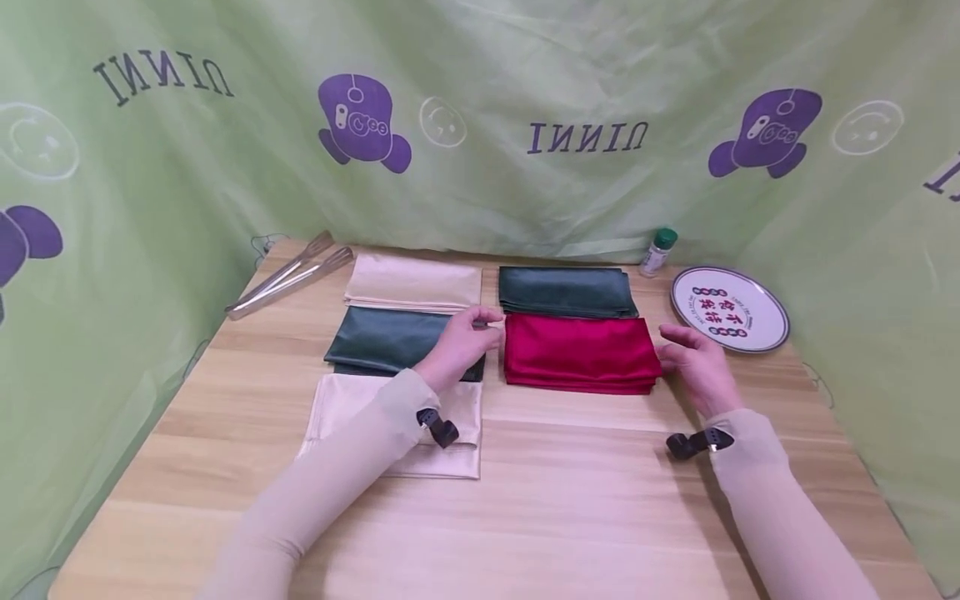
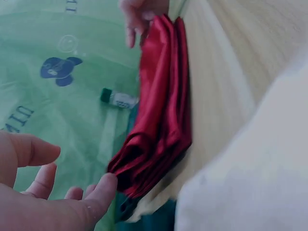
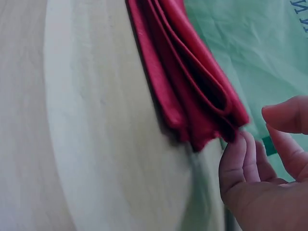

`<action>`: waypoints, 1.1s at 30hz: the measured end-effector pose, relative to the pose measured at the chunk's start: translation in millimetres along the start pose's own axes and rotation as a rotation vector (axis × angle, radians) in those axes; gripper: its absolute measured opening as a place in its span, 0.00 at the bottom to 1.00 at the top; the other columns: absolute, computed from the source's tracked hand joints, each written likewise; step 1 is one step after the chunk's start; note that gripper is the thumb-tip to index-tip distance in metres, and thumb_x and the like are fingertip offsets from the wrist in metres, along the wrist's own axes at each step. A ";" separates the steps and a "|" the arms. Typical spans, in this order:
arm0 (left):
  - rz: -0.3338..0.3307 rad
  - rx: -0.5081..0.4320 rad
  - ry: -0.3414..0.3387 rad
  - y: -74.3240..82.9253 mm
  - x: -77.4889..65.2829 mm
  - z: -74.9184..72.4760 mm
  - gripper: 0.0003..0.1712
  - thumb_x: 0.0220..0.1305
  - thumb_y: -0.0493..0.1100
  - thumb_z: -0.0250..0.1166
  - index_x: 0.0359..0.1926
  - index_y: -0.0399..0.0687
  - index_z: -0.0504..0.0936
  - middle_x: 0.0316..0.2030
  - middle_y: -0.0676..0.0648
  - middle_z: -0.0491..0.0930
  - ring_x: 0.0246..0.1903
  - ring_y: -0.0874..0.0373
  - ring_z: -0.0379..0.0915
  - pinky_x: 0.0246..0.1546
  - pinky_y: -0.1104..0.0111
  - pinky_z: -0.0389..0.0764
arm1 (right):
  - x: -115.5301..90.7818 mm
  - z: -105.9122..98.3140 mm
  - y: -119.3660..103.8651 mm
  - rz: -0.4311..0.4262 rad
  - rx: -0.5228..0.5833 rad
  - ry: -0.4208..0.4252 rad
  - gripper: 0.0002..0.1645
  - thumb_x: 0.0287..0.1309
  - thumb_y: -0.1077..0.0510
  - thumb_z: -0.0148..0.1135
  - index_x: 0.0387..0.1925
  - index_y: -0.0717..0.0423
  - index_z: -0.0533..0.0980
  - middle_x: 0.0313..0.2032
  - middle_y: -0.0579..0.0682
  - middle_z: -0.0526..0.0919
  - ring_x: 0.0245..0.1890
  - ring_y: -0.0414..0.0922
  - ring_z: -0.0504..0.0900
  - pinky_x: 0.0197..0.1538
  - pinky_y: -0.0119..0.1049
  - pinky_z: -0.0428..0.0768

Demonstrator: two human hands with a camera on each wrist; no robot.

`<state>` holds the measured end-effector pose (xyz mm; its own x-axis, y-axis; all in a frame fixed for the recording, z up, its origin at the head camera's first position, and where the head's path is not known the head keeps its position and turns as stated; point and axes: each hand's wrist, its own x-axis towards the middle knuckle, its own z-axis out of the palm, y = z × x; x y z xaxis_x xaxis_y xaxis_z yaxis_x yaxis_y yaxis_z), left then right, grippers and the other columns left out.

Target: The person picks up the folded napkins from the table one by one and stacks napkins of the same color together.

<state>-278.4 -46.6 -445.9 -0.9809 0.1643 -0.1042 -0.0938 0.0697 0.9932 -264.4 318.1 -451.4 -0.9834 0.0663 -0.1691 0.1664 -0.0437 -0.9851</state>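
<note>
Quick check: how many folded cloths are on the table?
5. Left column, back to front: pink cloth, green cloth, pale cloth. Right column: second green cloth behind, red cloth in front. More may be hidden underneath.

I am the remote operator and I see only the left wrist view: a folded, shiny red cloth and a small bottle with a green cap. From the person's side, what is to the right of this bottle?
Observer: In the head view, a round white plate with a dark rim and red writing is to the right of the bottle.
Operator: Thank you. Does any metal tool lie on the light wooden table?
Observer: Yes, silver metal tongs lie at its far left.
Operator: And to the left of the red cloth, which cloth is nearest to the person?
Observer: A folded, pale pink satin cloth, the front one of three.
</note>
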 end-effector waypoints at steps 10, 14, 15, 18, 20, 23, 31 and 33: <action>0.047 -0.041 -0.087 9.5 -48.7 -77.1 0.15 0.67 0.32 0.59 0.51 0.27 0.71 0.50 0.30 0.71 0.52 0.29 0.71 0.50 0.61 0.80 | -17.1 26.1 -16.2 -0.003 -0.060 -0.127 0.15 0.67 0.64 0.57 0.53 0.63 0.73 0.49 0.50 0.75 0.43 0.41 0.77 0.44 0.30 0.80; 0.077 -0.014 -0.083 11.2 -75.1 -112.4 0.13 0.70 0.34 0.58 0.50 0.27 0.71 0.49 0.28 0.71 0.52 0.30 0.71 0.50 0.61 0.80 | -28.8 62.1 -12.6 -0.042 -0.146 -0.266 0.22 0.68 0.63 0.56 0.58 0.71 0.67 0.51 0.57 0.75 0.42 0.44 0.79 0.46 0.33 0.81; 0.083 0.002 -0.082 11.4 -82.2 -121.6 0.14 0.70 0.35 0.58 0.50 0.27 0.71 0.49 0.28 0.72 0.52 0.31 0.71 0.50 0.61 0.80 | -32.6 71.4 -10.9 -0.049 -0.165 -0.304 0.21 0.68 0.63 0.55 0.58 0.71 0.67 0.51 0.58 0.76 0.43 0.45 0.80 0.47 0.35 0.81; 0.078 0.074 -0.082 11.6 -103.3 -149.6 0.16 0.72 0.38 0.57 0.51 0.27 0.71 0.51 0.28 0.72 0.51 0.36 0.74 0.50 0.60 0.79 | -46.4 99.2 -5.0 -0.062 -0.241 -0.406 0.18 0.67 0.63 0.56 0.56 0.69 0.71 0.51 0.60 0.78 0.45 0.52 0.81 0.48 0.40 0.82; 0.046 0.173 -0.064 11.2 -117.2 -168.1 0.18 0.72 0.42 0.58 0.52 0.29 0.72 0.51 0.31 0.73 0.50 0.39 0.76 0.51 0.59 0.79 | -56.4 117.4 -1.1 -0.070 -0.312 -0.471 0.17 0.66 0.63 0.58 0.54 0.67 0.74 0.50 0.61 0.80 0.46 0.56 0.81 0.48 0.42 0.81; -0.006 0.436 -0.022 8.6 -136.5 -191.3 0.21 0.72 0.48 0.58 0.54 0.34 0.73 0.51 0.36 0.76 0.50 0.42 0.77 0.52 0.54 0.77 | -69.5 144.1 3.8 -0.097 -0.469 -0.582 0.18 0.65 0.59 0.61 0.54 0.62 0.76 0.50 0.58 0.82 0.46 0.56 0.81 0.48 0.46 0.80; -0.055 0.882 0.034 -13.7 -167.8 -204.6 0.31 0.71 0.51 0.57 0.64 0.33 0.67 0.58 0.26 0.71 0.59 0.28 0.66 0.57 0.40 0.67 | -95.3 200.3 8.0 -0.374 -0.965 -0.679 0.27 0.62 0.51 0.62 0.61 0.54 0.74 0.56 0.51 0.79 0.59 0.52 0.74 0.61 0.50 0.71; -0.048 0.931 0.040 -19.2 -171.8 -199.9 0.33 0.70 0.52 0.58 0.66 0.34 0.66 0.58 0.26 0.72 0.59 0.25 0.63 0.59 0.38 0.63 | -99.3 210.2 11.3 -0.425 -1.044 -0.674 0.28 0.61 0.50 0.62 0.62 0.55 0.74 0.57 0.54 0.79 0.61 0.55 0.72 0.63 0.51 0.68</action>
<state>-142.1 -272.8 -436.5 -0.9862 0.1084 -0.1251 0.0232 0.8389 0.5437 -180.1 101.6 -439.0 -0.7651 -0.6374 -0.0917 -0.4849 0.6639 -0.5693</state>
